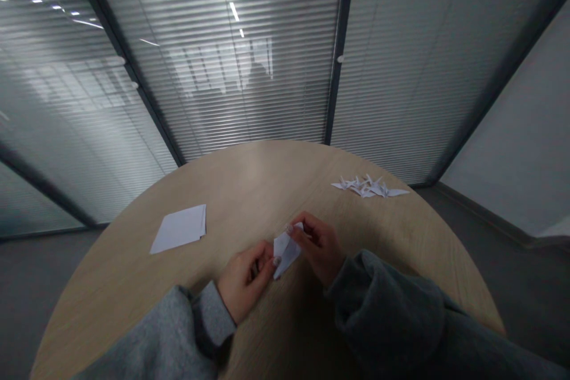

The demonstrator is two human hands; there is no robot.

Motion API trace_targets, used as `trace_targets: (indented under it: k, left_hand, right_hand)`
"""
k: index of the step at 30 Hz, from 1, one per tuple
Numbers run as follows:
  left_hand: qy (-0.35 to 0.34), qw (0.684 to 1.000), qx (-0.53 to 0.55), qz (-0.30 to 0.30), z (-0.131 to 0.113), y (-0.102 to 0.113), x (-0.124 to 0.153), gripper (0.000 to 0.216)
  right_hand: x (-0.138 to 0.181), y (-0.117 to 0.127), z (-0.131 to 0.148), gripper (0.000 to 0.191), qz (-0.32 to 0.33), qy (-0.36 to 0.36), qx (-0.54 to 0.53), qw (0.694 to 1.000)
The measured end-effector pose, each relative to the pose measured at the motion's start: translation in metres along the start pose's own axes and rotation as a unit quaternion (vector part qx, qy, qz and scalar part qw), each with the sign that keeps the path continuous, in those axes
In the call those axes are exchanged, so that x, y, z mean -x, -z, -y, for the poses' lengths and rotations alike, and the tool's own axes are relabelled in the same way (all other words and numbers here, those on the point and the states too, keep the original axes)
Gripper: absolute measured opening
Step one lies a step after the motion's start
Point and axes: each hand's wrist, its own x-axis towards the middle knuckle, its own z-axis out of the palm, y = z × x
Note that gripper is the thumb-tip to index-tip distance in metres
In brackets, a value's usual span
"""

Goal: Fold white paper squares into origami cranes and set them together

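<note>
A partly folded piece of white paper point(287, 252) is held between my two hands, just over the near middle of the table. My left hand point(246, 278) pinches its lower left edge, with the thumb on top. My right hand point(321, 246) grips the upper right corner between thumb and fingers. Creased flaps show on the paper's upper face; its underside is hidden. Off to the left lies a small stack of white paper sheets point(180, 228). Beyond my right hand, several folded white paper cranes point(367, 186) sit in a cluster.
The round wooden table point(262, 181) has its far edge close to a glass partition with blinds point(249, 101). A pale wall point(512, 130) stands at the right, with dark floor point(529, 291) below it. Grey sleeves cover both my forearms.
</note>
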Motion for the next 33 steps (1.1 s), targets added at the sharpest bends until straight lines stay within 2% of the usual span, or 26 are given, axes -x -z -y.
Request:
trace_targets:
  k: [8,12,18,26,33]
  left_hand:
    - [-0.022,0.998,-0.002,0.053,-0.001,0.003,0.0,0.04]
    - [-0.021,0.999,0.017,0.041,-0.002,0.004,0.001,0.042]
    - [-0.013,0.994,0.112,0.006,0.0,0.004,-0.001,0.047]
    - [0.012,0.97,0.239,-0.039,0.009,0.001,-0.001,0.047]
    - [-0.008,0.97,0.241,-0.025,0.01,0.0,0.0,0.046]
  right_hand:
    - [-0.002,0.001,0.003,0.03,-0.038,-0.006,0.004,0.999]
    - [-0.001,0.0,0.003,0.032,-0.025,-0.018,-0.025,0.999]
    - [0.001,-0.001,0.005,0.035,0.005,-0.007,-0.065,0.998]
    - [0.004,-0.002,0.001,0.046,0.056,-0.018,-0.1,0.993]
    - [0.0,-0.003,-0.003,0.043,0.082,-0.051,-0.139,0.986]
